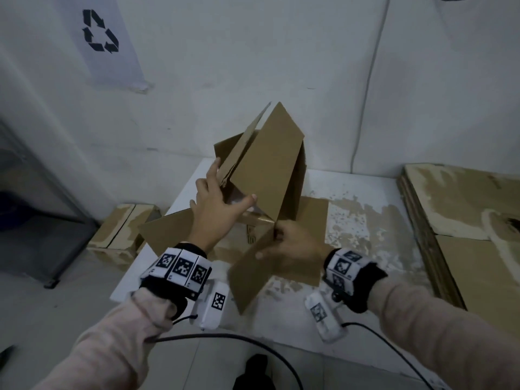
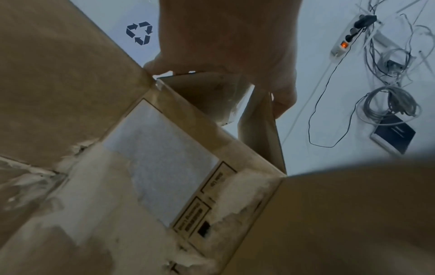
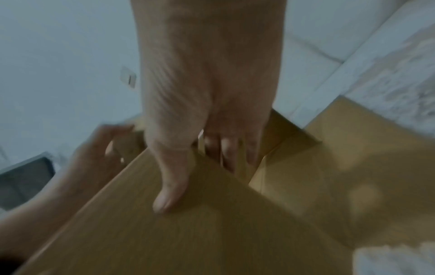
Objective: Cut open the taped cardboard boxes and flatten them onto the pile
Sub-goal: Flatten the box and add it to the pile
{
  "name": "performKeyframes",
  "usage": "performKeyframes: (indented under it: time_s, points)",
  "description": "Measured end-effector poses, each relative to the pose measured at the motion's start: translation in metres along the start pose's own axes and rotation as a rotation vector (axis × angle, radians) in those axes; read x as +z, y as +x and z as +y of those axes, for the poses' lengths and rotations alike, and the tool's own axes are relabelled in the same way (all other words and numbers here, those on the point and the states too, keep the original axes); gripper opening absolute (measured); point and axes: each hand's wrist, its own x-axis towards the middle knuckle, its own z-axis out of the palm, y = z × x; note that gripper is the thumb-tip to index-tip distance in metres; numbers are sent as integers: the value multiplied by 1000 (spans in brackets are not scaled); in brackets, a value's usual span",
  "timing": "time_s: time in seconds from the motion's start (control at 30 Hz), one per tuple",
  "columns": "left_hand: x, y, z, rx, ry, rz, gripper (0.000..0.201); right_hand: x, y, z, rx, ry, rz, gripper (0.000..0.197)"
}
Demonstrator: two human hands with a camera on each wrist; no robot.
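A brown cardboard box (image 1: 270, 170) stands opened on the white table (image 1: 351, 198), its flaps splayed and its upper panels raised and tilted to the left. My left hand (image 1: 219, 201) grips the edge of a raised panel, thumb on the near side and fingers along the far edge. In the left wrist view that hand (image 2: 223, 46) curls over the cardboard rim above a worn white label (image 2: 164, 158). My right hand (image 1: 284, 243) pinches the near flap (image 1: 253, 277) at the box corner. Its thumb (image 3: 169, 195) lies on top, with the fingers tucked behind the edge.
A pile of flattened cardboard (image 1: 464, 220) lies at the right. A small worn box (image 1: 121, 229) sits low at the left of the table. A recycling sign (image 1: 100, 32) hangs on the wall. A power strip (image 2: 348, 37) and several cables are fixed to the wall.
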Motion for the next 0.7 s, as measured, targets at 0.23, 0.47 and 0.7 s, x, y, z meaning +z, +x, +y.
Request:
performKeyframes:
  time_s: [0.23,0.47,0.7]
  points:
    - [-2,-17,-12,13,119,160,76,45,21,-10,-35,-189,363,32]
    - [7,-17,-28,203,118,272,64,-4,29,-2,-10,-350,-152,81]
    - [9,-14,-36,228,105,274,62,-100,62,25,265,-315,481,66]
